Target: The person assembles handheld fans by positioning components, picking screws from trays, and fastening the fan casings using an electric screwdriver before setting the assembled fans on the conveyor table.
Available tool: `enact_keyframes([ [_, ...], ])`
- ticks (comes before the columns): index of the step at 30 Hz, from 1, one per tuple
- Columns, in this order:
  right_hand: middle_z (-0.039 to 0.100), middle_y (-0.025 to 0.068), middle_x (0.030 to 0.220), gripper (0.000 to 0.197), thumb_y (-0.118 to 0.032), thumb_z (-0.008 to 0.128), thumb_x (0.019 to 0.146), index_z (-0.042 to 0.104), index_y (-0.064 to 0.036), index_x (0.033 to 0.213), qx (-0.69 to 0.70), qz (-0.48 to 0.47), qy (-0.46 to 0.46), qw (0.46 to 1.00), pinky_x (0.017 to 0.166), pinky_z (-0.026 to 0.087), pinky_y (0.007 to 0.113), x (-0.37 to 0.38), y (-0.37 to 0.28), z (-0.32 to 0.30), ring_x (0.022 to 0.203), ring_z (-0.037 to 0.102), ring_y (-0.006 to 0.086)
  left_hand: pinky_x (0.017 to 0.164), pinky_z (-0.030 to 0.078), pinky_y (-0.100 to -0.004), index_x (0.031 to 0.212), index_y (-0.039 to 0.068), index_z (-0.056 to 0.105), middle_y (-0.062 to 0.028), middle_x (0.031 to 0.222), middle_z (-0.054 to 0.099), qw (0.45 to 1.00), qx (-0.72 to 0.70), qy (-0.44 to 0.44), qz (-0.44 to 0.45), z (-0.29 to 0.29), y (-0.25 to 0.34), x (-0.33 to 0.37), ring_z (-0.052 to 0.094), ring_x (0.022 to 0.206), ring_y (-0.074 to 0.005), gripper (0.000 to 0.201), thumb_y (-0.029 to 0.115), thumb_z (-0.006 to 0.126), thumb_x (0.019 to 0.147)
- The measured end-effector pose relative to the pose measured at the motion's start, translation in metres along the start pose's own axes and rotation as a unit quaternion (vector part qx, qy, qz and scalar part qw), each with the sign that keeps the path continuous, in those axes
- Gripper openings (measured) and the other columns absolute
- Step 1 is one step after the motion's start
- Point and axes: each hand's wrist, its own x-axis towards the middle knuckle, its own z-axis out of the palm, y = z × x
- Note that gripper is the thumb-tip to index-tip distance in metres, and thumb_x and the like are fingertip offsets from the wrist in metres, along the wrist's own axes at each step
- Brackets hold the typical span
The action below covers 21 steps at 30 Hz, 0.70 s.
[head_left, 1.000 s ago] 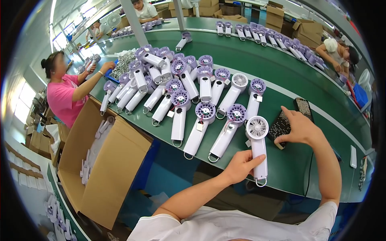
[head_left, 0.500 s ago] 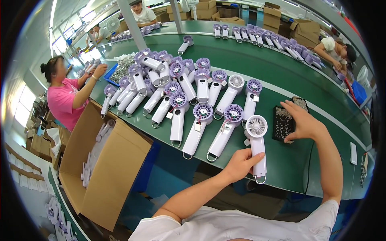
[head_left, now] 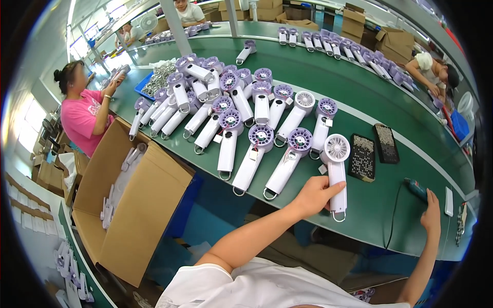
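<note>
My left hand [head_left: 319, 196] is closed round the white handle of a handheld fan [head_left: 337, 177], its round grille up and the wire loop at its bottom. My right hand [head_left: 431, 213] reaches to a dark green electric screwdriver [head_left: 415, 189] lying on the table, fingers stretched out beside its near end. Whether they touch it is hard to make out. Left of the held fan, several fans [head_left: 287, 167] lie with purple rotor housings uncovered; another fan [head_left: 295, 118] has a white grille on. Two black trays hold small screws, a nearer tray [head_left: 362, 175] and a farther tray [head_left: 393, 155].
A blue tray of metal loops [head_left: 146, 93] stands behind the fan pile. An open cardboard box [head_left: 149, 215] with white parts is at the table's left edge. The screwdriver's black cord [head_left: 394, 218] crosses the table edge. A person in pink [head_left: 84, 118] works at left.
My right hand has moved from over the screw trays rightward and nearer, to the screwdriver. The held fan has shifted slightly right with my left hand.
</note>
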Motion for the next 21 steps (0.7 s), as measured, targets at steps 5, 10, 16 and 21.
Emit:
enact_keyframes([
  [5, 0.051, 0.0224, 0.144, 0.079, 0.018, 0.05, 0.071, 0.048, -0.0046, 0.147, 0.017, -0.023, 0.04, 0.999, 0.115, 0.042, 0.046, 0.013, 0.023, 0.028, 0.134, 0.049, 0.0428, 0.058, 0.058, -0.0281, 0.104, -0.005, 0.068, -0.0095, 0.086, 0.073, 0.999, -0.035, 0.026, 0.011, 0.008, -0.006, -0.002, 0.071, 0.07, -0.0154, 0.041, 0.035, 0.065, 0.103],
  [10, 0.053, 0.0242, 0.136, 0.075, 0.016, 0.053, 0.069, 0.054, -0.0052, 0.141, 0.045, -0.035, -0.032, 0.998, 0.111, 0.044, 0.046, 0.034, 0.003, 0.006, 0.128, 0.052, 0.0442, 0.058, 0.057, -0.0279, 0.102, -0.005, 0.069, -0.0088, 0.085, 0.072, 0.999, -0.016, 0.013, 0.03, 0.005, -0.01, -0.008, 0.07, 0.069, -0.0142, 0.039, 0.034, 0.066, 0.103],
  [16, 0.059, 0.0251, 0.124, 0.062, 0.005, 0.061, 0.066, 0.06, -0.005, 0.128, 0.013, -0.149, 0.041, 0.988, 0.103, 0.048, 0.049, 0.042, -0.03, -0.005, 0.121, 0.055, 0.0462, 0.068, 0.058, -0.0301, 0.108, 0.0, 0.069, -0.0057, 0.092, 0.073, 0.999, 0.019, 0.028, -0.004, -0.003, -0.009, -0.004, 0.071, 0.08, -0.0138, 0.03, 0.028, 0.069, 0.1],
  [21, 0.066, 0.0207, 0.102, 0.038, -0.003, 0.065, 0.072, 0.06, -0.0038, 0.11, 0.098, -0.131, 0.115, 0.98, 0.082, 0.055, 0.047, 0.05, -0.063, -0.006, 0.095, 0.065, 0.044, 0.065, 0.059, -0.0317, 0.106, -0.007, 0.066, -0.0127, 0.091, 0.073, 0.998, -0.036, 0.041, 0.026, -0.02, -0.012, -0.007, 0.073, 0.076, -0.0194, 0.031, 0.024, 0.064, 0.104],
])
